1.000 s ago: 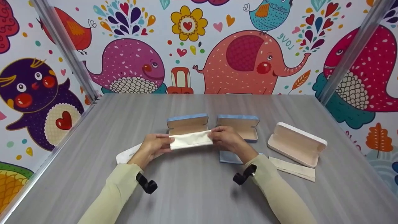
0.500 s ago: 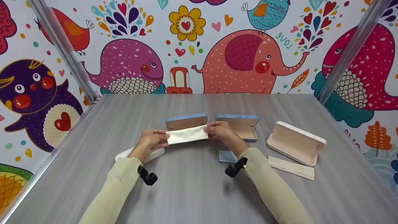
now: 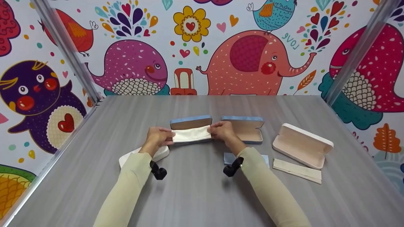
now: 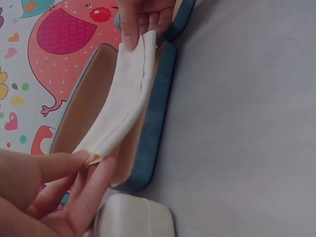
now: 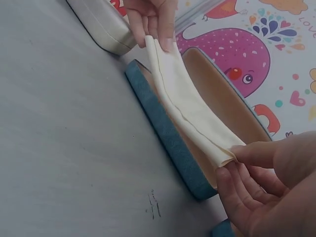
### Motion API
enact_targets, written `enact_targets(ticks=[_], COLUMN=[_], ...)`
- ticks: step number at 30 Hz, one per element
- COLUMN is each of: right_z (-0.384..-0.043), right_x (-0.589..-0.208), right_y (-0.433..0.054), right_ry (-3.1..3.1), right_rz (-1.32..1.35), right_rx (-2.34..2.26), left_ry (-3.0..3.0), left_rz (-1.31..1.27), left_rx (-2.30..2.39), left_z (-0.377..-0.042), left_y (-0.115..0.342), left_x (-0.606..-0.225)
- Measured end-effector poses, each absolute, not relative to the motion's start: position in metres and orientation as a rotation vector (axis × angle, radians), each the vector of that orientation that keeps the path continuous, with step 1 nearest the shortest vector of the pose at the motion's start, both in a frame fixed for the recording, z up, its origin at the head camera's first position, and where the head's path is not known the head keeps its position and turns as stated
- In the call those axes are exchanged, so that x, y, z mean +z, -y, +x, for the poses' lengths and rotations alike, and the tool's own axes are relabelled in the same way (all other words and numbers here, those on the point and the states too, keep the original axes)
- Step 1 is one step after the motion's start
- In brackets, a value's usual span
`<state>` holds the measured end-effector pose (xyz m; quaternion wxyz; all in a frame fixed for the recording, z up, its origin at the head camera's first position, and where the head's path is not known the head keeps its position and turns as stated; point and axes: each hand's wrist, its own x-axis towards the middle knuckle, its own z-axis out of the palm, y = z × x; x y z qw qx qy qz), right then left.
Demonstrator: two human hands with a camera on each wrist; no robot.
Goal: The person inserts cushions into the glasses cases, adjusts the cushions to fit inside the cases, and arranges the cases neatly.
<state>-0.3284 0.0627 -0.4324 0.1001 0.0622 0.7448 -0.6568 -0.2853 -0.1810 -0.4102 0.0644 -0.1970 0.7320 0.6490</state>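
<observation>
A folded cream cloth (image 3: 191,134) is stretched between both hands. At its left end, the left hand (image 3: 156,137) pinches it between thumb and fingers; the right hand (image 3: 224,130) pinches the right end. Both wrist views show the cloth sagging slightly along its middle. Directly beneath it stands an open blue glasses case (image 3: 191,119) with a tan lining, its lid raised behind the cloth. In the left wrist view the cloth (image 4: 123,94) hangs over the opening of the case (image 4: 154,123). Much of the case's inside is hidden by the cloth.
A second open blue glasses case (image 3: 249,129) stands to the right, with a folded blue cloth (image 3: 263,159) in front, partly behind the right sleeve. Farther right are an open white case (image 3: 300,146) and a folded beige cloth (image 3: 296,171). A closed white case (image 3: 162,153) lies by the left wrist.
Both hands have moved forward, away from the person, carrying the cream cloth from in front of the left blue case to over its opening. The cases have stayed in place.
</observation>
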Motion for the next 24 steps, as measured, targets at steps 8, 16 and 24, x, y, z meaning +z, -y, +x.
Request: enact_targets(ticks=[8, 16, 24], right_z=[-0.327, -0.323, -0.323], right_x=[-0.434, -0.437, -0.437], right_y=[-0.056, -0.050, -0.047], right_ry=[-2.312, -2.625, -2.857], right_rz=[0.248, 0.176, 0.150], right_rx=[-1.931, -1.781, -1.545], left_ry=[-2.326, -2.331, -2.324], left_rz=[-0.599, -0.600, -0.574], left_rx=[1.892, 1.904, 1.886], left_z=[-0.288, -0.292, -0.295], left_y=[0.176, 0.179, 0.181], left_x=[-0.407, -0.407, -0.408])
